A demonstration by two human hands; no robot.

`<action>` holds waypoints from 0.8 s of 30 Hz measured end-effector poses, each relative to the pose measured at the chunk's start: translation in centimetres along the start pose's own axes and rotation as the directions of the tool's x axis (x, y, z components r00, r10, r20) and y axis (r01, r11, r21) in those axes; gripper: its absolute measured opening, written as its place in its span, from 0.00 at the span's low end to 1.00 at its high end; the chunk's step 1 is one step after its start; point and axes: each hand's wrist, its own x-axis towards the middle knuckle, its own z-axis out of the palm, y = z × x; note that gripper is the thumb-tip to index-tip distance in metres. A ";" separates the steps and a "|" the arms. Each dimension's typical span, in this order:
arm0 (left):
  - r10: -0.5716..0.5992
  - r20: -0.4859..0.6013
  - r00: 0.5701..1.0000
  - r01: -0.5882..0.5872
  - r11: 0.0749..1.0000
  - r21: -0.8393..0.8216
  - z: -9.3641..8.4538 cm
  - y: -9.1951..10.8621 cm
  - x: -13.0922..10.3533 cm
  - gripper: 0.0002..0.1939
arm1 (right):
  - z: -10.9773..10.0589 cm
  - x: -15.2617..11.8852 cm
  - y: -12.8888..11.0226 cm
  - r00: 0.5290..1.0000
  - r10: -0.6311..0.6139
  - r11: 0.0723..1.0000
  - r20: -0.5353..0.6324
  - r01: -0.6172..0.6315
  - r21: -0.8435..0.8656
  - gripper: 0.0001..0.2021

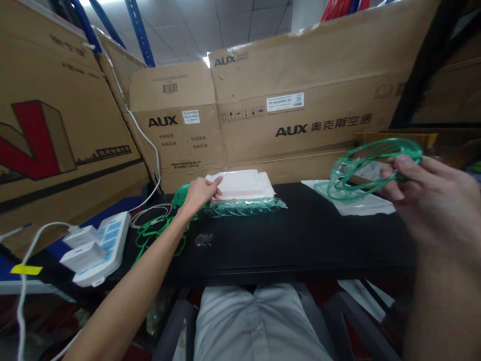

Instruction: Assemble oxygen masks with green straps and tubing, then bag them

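Observation:
My right hand [417, 183] is raised at the right, its thumb and fingers closed on a coiled green cord [361, 165]. Beneath that coil, a flat white sheet or bag [349, 198] lies on the black table [263, 245]. My left hand [203, 193] rests at the left edge of a stack of white sheets [242, 184], fingers bent together; whether it grips the sheets I cannot make out. Along the front of the stack lies a row of clear green plastic pieces [246, 206]. Loose green cord [160, 230] is tangled left of my left wrist.
A white power strip [108, 245] with plugs and white cables sits at the table's left end. Tall cardboard panels [263, 115] stand behind the table, and a large box [56, 125] is at the left. A small clear plastic scrap [204, 239] lies near the front.

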 end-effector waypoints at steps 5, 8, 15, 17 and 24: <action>0.177 0.016 0.984 -0.174 0.944 0.279 1.1 0.9 2.5 0.24 | 1.2 -1.5 -0.4 0.986 0.093 0.996 0.141 -0.091 -0.022 0.09; 0.175 0.136 0.975 -0.214 0.901 0.378 3.2 0.9 5.3 0.27 | 1.8 -2.1 -0.1 0.958 0.138 0.990 0.250 -0.128 -0.057 0.08; 0.083 0.421 0.903 -0.311 0.802 0.510 7.7 1.1 8.2 0.22 | 1.8 -2.4 0.6 0.908 0.167 0.983 0.383 -0.125 -0.134 0.11; 0.032 0.450 0.892 -0.305 0.777 0.550 8.5 1.1 8.6 0.24 | 1.8 -2.5 0.9 0.885 0.188 0.980 0.427 -0.141 -0.139 0.11; -0.084 0.457 0.885 -0.260 0.725 0.637 10.1 0.8 9.5 0.47 | 3.3 -3.8 2.9 0.782 0.276 0.961 0.559 -0.238 -0.142 0.15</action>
